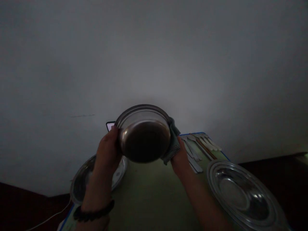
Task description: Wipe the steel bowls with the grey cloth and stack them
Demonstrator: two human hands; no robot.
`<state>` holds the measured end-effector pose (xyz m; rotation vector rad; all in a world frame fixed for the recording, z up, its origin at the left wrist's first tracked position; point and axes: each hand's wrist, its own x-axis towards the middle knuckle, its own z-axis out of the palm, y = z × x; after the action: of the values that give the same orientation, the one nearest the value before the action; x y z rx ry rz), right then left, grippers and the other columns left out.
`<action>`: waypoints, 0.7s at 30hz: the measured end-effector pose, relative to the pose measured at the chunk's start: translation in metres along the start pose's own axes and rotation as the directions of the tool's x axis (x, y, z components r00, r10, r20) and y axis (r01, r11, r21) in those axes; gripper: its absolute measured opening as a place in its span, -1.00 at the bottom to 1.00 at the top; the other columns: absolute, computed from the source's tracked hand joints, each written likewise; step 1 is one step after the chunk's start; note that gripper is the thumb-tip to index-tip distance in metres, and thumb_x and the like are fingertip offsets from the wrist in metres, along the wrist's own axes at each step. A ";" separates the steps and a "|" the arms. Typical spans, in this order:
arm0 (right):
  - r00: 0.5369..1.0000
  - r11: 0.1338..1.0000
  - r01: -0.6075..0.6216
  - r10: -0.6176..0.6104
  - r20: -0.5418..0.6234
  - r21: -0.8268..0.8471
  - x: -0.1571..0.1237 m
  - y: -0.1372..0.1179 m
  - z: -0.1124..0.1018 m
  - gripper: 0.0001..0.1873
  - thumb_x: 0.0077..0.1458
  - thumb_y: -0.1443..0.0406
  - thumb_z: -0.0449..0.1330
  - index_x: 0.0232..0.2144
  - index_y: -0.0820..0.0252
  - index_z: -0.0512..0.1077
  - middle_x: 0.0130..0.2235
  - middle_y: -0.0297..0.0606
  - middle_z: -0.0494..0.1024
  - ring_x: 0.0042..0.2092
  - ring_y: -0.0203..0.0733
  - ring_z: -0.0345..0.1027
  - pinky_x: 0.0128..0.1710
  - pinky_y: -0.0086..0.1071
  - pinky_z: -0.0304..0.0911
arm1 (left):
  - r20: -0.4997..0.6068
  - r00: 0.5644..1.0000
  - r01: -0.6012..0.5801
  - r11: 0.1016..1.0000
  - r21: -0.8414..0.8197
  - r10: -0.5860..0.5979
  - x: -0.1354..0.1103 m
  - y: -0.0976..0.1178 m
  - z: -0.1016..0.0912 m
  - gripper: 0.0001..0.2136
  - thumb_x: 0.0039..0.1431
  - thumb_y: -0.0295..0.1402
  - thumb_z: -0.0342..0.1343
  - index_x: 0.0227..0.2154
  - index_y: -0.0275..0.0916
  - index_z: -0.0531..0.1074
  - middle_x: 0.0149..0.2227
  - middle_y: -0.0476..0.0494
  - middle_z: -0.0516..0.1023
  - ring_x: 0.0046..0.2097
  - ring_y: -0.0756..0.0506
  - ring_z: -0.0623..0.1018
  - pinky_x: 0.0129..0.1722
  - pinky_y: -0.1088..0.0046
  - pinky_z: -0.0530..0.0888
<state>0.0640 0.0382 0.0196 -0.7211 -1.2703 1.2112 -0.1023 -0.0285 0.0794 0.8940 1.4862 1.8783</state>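
A metal bowl (pixel 145 136) is held up above the table, its rounded underside facing me. My left hand (pixel 108 149) grips the bowl's left side, fingers closed around the rim. On the opposite side, my right hand (pixel 179 158) is closed on a dark checked cloth (pixel 173 142) that is pressed against the bowl. The right fingers are mostly hidden behind cloth and bowl. The bowl's inside is turned away from me.
The green table (pixel 154 195) stands against a grey wall (pixel 154 54). Stacked metal basins (pixel 231 194) sit at the right; another metal basin (pixel 80 183) is at the left. Spoons, forks and other cutlery (pixel 201 146) lie at the back right. A screen's corner (pixel 110 125) shows behind my left hand.
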 end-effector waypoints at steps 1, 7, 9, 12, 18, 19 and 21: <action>0.999 0.998 -0.047 0.048 0.000 0.047 0.004 0.002 -0.007 -0.58 0.14 0.02 0.04 -0.11 0.13 0.47 -0.16 -0.22 0.60 -0.10 -0.17 0.45 -0.09 -0.28 0.33 | 0.069 0.998 -0.010 1.000 -0.009 0.011 0.000 0.002 -0.005 -0.74 0.07 -0.10 0.15 -0.52 -0.20 0.42 -0.64 0.06 0.40 -0.59 0.04 0.34 -0.59 0.54 0.32; 0.996 0.998 0.010 -0.004 -0.090 0.065 0.019 -0.002 -0.036 -0.66 0.07 0.03 0.14 -0.27 0.15 0.45 -0.30 -0.33 0.54 -0.26 -0.23 0.37 -0.24 -0.37 0.26 | 0.538 0.842 -0.145 0.946 0.291 -0.036 0.002 0.003 -0.026 -0.80 -0.05 -0.23 0.28 -0.34 -0.17 0.58 -0.34 -0.14 0.62 -0.25 -0.13 0.56 -0.20 0.39 0.47; 0.980 0.985 0.135 -0.149 -0.134 -0.108 0.018 -0.010 -0.039 -0.68 0.14 0.03 0.07 -0.36 0.15 0.41 -0.39 -0.38 0.46 -0.32 -0.26 0.30 -0.30 -0.40 0.20 | 0.513 0.852 -0.146 0.893 0.426 -0.106 0.004 -0.001 -0.027 -0.73 -0.02 -0.11 0.24 -0.36 -0.19 0.60 -0.30 -0.23 0.64 -0.22 -0.19 0.58 -0.20 0.33 0.48; 0.943 0.883 0.285 -0.329 -0.057 -0.373 0.011 -0.024 -0.039 -0.64 0.22 0.07 -0.03 -0.51 0.12 0.27 -0.54 -0.45 0.27 -0.45 -0.30 0.14 -0.44 -0.42 0.08 | 0.385 0.880 0.088 0.891 0.445 -0.279 0.007 -0.008 -0.023 -0.46 0.00 0.18 0.05 -0.35 -0.25 0.57 -0.33 -0.35 0.64 -0.35 -0.23 0.61 -0.39 0.28 0.51; 0.723 0.588 0.690 -0.584 0.369 -0.422 -0.001 -0.042 -0.033 -0.78 0.20 0.22 0.03 -0.45 0.11 0.36 -0.47 -0.32 0.39 -0.39 -0.22 0.23 -0.35 -0.32 0.14 | 0.453 0.776 0.395 0.898 0.195 -0.439 0.009 -0.024 -0.013 -0.40 0.09 0.17 -0.07 -0.12 -0.26 0.48 -0.43 -0.28 0.62 -0.50 -0.19 0.58 -0.58 0.33 0.47; 0.685 0.554 0.728 -0.604 0.407 -0.404 -0.002 -0.043 -0.032 -0.81 0.19 0.24 0.04 -0.43 0.11 0.39 -0.45 -0.31 0.41 -0.36 -0.20 0.25 -0.31 -0.29 0.16 | 0.466 0.770 0.414 0.897 0.158 -0.437 0.010 -0.027 -0.011 -0.49 0.10 0.07 0.00 -0.10 -0.23 0.48 -0.45 -0.24 0.61 -0.51 -0.18 0.56 -0.58 0.33 0.47; 0.661 0.545 0.751 -0.621 0.421 -0.373 -0.002 -0.043 -0.031 -0.83 0.20 0.26 0.04 -0.37 0.11 0.41 -0.39 -0.28 0.45 -0.29 -0.18 0.29 -0.24 -0.25 0.18 | 0.448 0.792 0.415 0.904 0.105 -0.415 0.011 -0.030 -0.008 -0.64 0.06 -0.15 0.09 -0.13 -0.20 0.49 -0.47 -0.17 0.59 -0.52 -0.15 0.55 -0.58 0.35 0.47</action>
<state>0.1059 0.0308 0.0521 -0.3502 -1.8946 0.2663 -0.1141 -0.0179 0.0508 0.8529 1.2556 1.2331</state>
